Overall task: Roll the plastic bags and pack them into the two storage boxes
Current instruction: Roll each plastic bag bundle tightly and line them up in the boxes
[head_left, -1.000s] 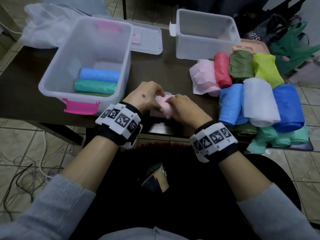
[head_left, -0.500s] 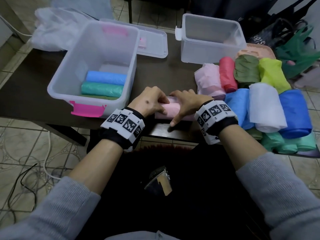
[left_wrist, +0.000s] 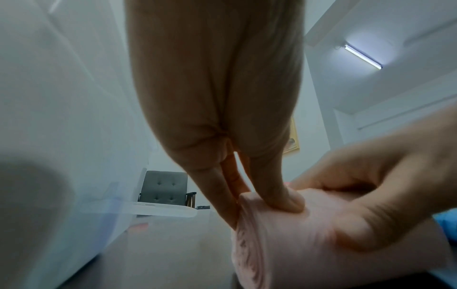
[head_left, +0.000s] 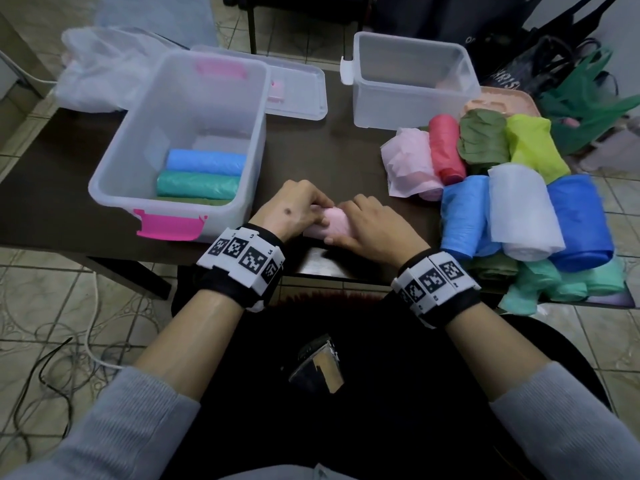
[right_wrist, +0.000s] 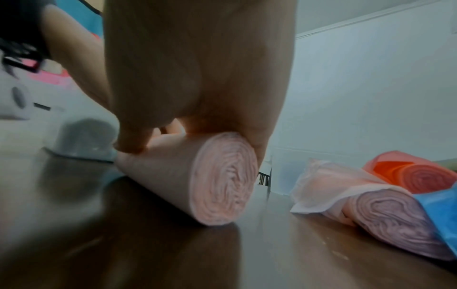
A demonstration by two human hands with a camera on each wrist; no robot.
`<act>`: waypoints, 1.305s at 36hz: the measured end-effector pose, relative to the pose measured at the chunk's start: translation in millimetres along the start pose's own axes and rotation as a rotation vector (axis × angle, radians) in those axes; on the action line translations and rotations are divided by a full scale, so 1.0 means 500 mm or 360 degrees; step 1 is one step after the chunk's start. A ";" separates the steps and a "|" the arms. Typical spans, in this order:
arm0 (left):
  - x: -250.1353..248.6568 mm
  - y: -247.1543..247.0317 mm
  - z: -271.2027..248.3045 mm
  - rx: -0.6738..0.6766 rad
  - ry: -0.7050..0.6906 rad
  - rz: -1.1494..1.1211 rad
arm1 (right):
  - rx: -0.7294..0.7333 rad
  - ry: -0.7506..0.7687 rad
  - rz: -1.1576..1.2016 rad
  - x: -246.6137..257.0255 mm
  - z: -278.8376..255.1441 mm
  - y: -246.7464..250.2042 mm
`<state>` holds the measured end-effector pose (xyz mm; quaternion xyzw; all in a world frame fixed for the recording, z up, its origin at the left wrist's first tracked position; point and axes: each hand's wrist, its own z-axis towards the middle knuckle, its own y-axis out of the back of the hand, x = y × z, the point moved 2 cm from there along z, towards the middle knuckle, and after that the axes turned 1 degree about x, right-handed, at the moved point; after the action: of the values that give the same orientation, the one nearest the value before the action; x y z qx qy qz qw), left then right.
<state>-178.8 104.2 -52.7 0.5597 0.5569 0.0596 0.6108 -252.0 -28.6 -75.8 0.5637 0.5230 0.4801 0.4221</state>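
While both hands close over it at the near edge of the dark table [head_left: 325,161], the pink bag roll [head_left: 334,221] lies on its side between them, its long axis running left to right. The left hand [head_left: 294,209] curls onto the roll's left end, thumb pressed into the top and fingertips [left_wrist: 230,213] against the coiled end face. The right hand [head_left: 374,230] wraps over the right portion, and the wrist view shows the spiral end [right_wrist: 225,183] poking out below the palm; how tightly those fingers clamp is hard to judge from here. Just left of the hands stands the pink-latched storage box [head_left: 114,188], holding a blue roll [head_left: 206,162] and a green roll [head_left: 197,183]. To the right sits a heap of coloured bag rolls [head_left: 519,209]. Farther back stand the second storage box [head_left: 388,109], seemingly empty, and a clear lid [head_left: 301,95].
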 end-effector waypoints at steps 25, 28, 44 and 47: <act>0.200 0.201 -0.201 -0.1478 0.0848 -0.0610 | -0.0130 -0.0191 0.0511 0.059 0.062 0.022; 0.208 0.195 -0.197 -0.1508 0.0926 -0.0792 | -0.0238 -0.0212 0.0843 0.070 0.084 0.057; 0.199 0.117 -0.240 -0.1905 0.0773 -0.0953 | -0.1137 0.0286 0.1026 0.257 0.215 0.286; 0.194 0.105 -0.248 -0.1974 0.0723 -0.0951 | -0.1031 0.0248 0.0537 0.269 0.243 0.276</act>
<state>-206.2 267.7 -42.3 -0.0920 0.6629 0.3098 0.6754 -108.1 95.2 50.6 0.4410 0.2740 0.7250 0.4525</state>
